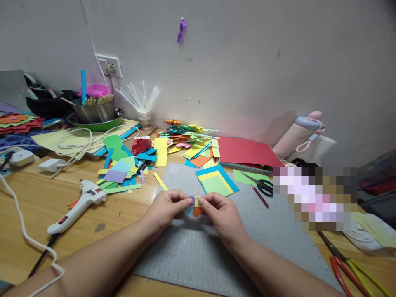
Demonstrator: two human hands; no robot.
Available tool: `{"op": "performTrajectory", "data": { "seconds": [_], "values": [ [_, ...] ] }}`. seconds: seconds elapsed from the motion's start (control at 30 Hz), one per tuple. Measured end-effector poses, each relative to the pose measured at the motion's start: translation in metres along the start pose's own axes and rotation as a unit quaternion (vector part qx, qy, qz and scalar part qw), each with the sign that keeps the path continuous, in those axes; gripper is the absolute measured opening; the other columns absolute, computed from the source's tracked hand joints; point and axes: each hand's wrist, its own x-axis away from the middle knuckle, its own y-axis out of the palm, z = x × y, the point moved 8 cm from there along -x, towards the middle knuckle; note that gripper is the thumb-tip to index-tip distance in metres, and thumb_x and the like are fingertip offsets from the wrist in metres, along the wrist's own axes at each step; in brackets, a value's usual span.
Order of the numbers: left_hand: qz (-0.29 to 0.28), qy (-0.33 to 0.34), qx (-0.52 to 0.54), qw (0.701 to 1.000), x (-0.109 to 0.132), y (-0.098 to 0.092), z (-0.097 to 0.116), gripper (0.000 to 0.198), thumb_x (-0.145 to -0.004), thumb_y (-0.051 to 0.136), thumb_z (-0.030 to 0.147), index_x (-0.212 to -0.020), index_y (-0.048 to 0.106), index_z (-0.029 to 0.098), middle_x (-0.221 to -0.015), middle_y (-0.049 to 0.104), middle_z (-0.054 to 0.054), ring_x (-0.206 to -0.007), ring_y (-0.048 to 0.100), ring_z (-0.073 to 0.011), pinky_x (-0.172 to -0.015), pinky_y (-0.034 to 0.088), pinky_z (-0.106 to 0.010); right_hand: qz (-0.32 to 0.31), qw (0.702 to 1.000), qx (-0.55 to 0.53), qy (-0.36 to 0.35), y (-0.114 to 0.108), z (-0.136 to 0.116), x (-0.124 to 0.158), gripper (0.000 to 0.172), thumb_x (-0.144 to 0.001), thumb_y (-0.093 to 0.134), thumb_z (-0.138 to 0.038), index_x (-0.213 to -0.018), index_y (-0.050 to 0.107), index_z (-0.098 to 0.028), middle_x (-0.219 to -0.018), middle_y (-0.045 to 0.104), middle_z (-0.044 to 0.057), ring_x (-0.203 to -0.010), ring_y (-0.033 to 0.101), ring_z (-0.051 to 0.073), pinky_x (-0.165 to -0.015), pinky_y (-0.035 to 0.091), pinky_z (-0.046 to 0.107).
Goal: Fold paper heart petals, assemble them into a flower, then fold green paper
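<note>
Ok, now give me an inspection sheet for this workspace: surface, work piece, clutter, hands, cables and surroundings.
Surface: grey cutting mat on a wooden table.
Work piece: small multicoloured paper piece, held above the mat.
Clutter: paper scraps, glue gun, black-handled scissors, layered paper squares.
Hands: left hand and right hand both pinch the paper piece.
Cables: white cable at far left; black cord from the glue gun.
Surroundings: grey wall with a socket; a pixelated patch at right is unreadable.

2 hands, 1 glue gun, 1 pr blk scissors, 2 wht adptrs, 1 cutting mat
</note>
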Motion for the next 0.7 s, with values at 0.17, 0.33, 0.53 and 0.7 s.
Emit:
{"op": "performTrajectory", "data": {
  "seconds": [0.17,0.33,0.53,0.7],
  "values": [
    [0.000,0.005,0.001,1.000,0.0006,0.0006,0.0021,0.028,-0.059,0.073,0.040,-0.063,0.065,0.014,-0.054,0.054,0.004,-0.050,0.039,-0.0088,-0.050,0.028,-0.023,0.000,1.000,0.006,-0.005,-0.0014,0.0012,0.0016,0.025,-0.078,0.065,-0.038,-0.071,0.063,-0.015,-0.065,0.065,0.004,-0.062,0.058,0.016,-0.062,0.045,0.030],
    [-0.002,0.005,0.000,1.000,0.0008,0.0016,0.0025,0.028,-0.059,0.072,0.041,-0.064,0.065,0.014,-0.054,0.054,0.003,-0.050,0.039,-0.0089,-0.050,0.027,-0.023,0.002,1.000,0.008,-0.006,-0.0008,0.0007,0.0023,0.024,-0.078,0.064,-0.038,-0.071,0.063,-0.015,-0.066,0.066,0.004,-0.062,0.059,0.017,-0.063,0.046,0.030],
    [0.000,0.009,-0.001,1.000,0.0002,0.0013,0.0008,0.028,-0.060,0.072,0.041,-0.063,0.064,0.014,-0.054,0.054,0.003,-0.050,0.039,-0.0092,-0.052,0.028,-0.023,0.007,1.000,0.014,-0.004,-0.0005,-0.0022,0.0029,0.024,-0.077,0.065,-0.038,-0.069,0.063,-0.015,-0.065,0.066,0.003,-0.061,0.059,0.016,-0.062,0.046,0.029],
    [0.004,0.010,0.000,1.000,0.0001,0.0007,0.0014,0.028,-0.059,0.073,0.040,-0.063,0.065,0.014,-0.053,0.054,0.003,-0.049,0.039,-0.0093,-0.051,0.027,-0.023,0.008,1.000,0.008,-0.003,-0.0011,-0.0023,0.0036,0.024,-0.077,0.065,-0.037,-0.068,0.063,-0.015,-0.065,0.065,0.003,-0.062,0.059,0.016,-0.062,0.045,0.028]
  ]
}}
